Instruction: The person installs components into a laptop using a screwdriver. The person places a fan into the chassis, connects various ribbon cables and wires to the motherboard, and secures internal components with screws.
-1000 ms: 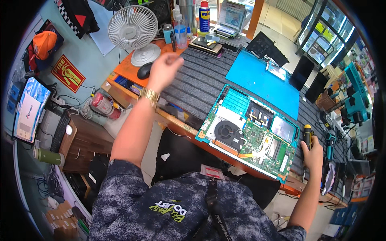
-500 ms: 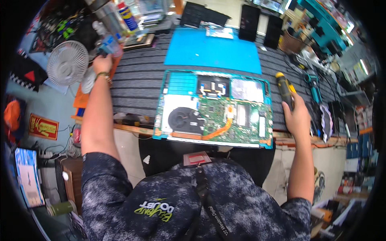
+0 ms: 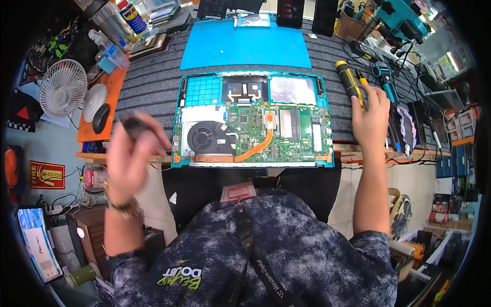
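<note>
An opened laptop base [image 3: 302, 97] with a teal rim lies in front of me at the table's near edge. Its green motherboard [image 3: 253, 125], black cooling fan [image 3: 207, 137] and copper heat pipe [image 3: 263, 146] are exposed. My left hand [image 3: 132, 158], smeared by motion, is raised just left of the laptop. Its fingers are closed around a small dark object [image 3: 134, 127] whose kind I cannot make out. On the right, my right hand [image 3: 372, 117] has its thumb and fingers around the lower end of a yellow-and-black screwdriver [image 3: 349, 81]. The fingers partly cover that tool.
A blue mat [image 3: 245, 46] lies beyond the laptop. At left stand a white fan [image 3: 63, 88], a black mouse [image 3: 101, 118] and a clear bottle [image 3: 113, 53]. Right of my right hand are a teal tool [image 3: 386, 84] and several cables.
My left hand has come back from beside the bottle toward me, bringing the dark object along. My right hand stays at the screwdriver. The whole view has shifted slightly.
</note>
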A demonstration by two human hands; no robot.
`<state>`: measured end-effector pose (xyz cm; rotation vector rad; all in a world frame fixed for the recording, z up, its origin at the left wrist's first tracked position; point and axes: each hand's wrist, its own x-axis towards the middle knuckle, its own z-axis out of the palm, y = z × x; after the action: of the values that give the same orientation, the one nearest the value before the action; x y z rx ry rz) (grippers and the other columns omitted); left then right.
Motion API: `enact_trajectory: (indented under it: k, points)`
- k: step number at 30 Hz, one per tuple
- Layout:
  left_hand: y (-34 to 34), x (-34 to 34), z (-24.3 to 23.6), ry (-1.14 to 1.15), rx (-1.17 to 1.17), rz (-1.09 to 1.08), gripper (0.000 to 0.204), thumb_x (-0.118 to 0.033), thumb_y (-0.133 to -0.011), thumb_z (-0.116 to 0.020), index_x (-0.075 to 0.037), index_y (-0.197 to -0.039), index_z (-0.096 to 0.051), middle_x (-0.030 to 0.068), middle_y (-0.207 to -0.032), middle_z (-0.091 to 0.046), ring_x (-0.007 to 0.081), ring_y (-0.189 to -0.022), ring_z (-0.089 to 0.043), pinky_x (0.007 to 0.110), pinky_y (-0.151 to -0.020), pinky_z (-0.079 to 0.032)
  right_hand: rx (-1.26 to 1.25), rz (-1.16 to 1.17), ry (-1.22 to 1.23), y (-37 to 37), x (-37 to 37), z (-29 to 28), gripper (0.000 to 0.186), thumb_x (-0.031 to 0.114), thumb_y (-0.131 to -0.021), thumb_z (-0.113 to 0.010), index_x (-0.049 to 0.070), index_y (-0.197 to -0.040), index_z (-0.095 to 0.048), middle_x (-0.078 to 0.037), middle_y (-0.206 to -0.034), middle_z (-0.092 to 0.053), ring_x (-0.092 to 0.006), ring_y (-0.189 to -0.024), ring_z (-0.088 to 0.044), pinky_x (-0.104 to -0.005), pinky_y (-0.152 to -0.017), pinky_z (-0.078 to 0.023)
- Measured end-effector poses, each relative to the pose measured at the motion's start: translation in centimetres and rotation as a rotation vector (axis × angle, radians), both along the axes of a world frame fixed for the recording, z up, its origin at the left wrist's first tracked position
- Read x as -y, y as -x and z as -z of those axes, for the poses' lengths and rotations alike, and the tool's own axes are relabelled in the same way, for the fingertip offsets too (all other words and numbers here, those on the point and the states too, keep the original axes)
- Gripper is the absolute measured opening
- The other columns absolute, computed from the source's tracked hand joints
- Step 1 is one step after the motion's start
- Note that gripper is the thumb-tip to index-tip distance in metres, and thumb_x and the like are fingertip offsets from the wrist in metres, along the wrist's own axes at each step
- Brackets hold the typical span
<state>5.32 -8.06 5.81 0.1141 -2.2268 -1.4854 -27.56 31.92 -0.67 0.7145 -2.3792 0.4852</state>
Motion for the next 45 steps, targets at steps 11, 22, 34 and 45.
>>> enact_trajectory:
  k: [11, 22, 34, 45]
  points:
    - [3.1, -14.2, -3.1, 0.189, -0.363, 0.863, 0.04, -0.013, -0.097, -0.079, -0.007, -0.135, -0.078, 0.0063, -0.11, -0.065, 0.0247, -0.092, -0.07, 0.036, -0.074, -0.057, -0.014, -0.324, 0.28, -3.6, 1.2, 2.9, 0.022, 0.003, -0.092, -0.081, 0.006, -0.114, -0.079, -0.011, -0.112, -0.074, -0.0339, -0.107, -0.068, -0.0447, -0.096, -0.051]
    - [3.5, -16.4, -4.0, 0.183, -0.459, 0.805, 0.039, -0.019, -0.096, -0.083, -0.008, -0.133, -0.081, 0.0045, -0.105, -0.066, 0.0229, -0.093, -0.07, 0.034, -0.073, -0.056, 0.047, -0.449, 0.183, -2.5, 2.3, 1.3, 0.023, 0.0, -0.094, -0.077, 0.006, -0.116, -0.079, -0.011, -0.114, -0.075, -0.035, -0.109, -0.069, -0.0458, -0.096, -0.053]
    - [4.3, -17.0, -3.4, 0.151, -0.591, 0.749, 0.036, -0.015, -0.096, -0.081, -0.006, -0.13, -0.083, 0.0061, -0.104, -0.07, 0.0217, -0.091, -0.07, 0.032, -0.073, -0.059, 0.238, -0.503, 0.109, -1.3, 3.9, 0.0, 0.022, -0.001, -0.094, -0.075, 0.005, -0.115, -0.079, -0.011, -0.111, -0.077, -0.0358, -0.108, -0.07, -0.0469, -0.098, -0.054]
    - [4.2, -16.7, -3.9, 0.111, -0.507, 0.748, 0.036, -0.019, -0.098, -0.078, -0.006, -0.132, -0.083, 0.0055, -0.106, -0.07, 0.0215, -0.092, -0.071, 0.033, -0.073, -0.059, 0.228, -0.469, 0.064, -0.8, 3.6, 0.0, 0.02, 0.001, -0.093, -0.075, 0.003, -0.112, -0.078, -0.014, -0.11, -0.076, -0.0377, -0.11, -0.07, -0.0485, -0.099, -0.055]
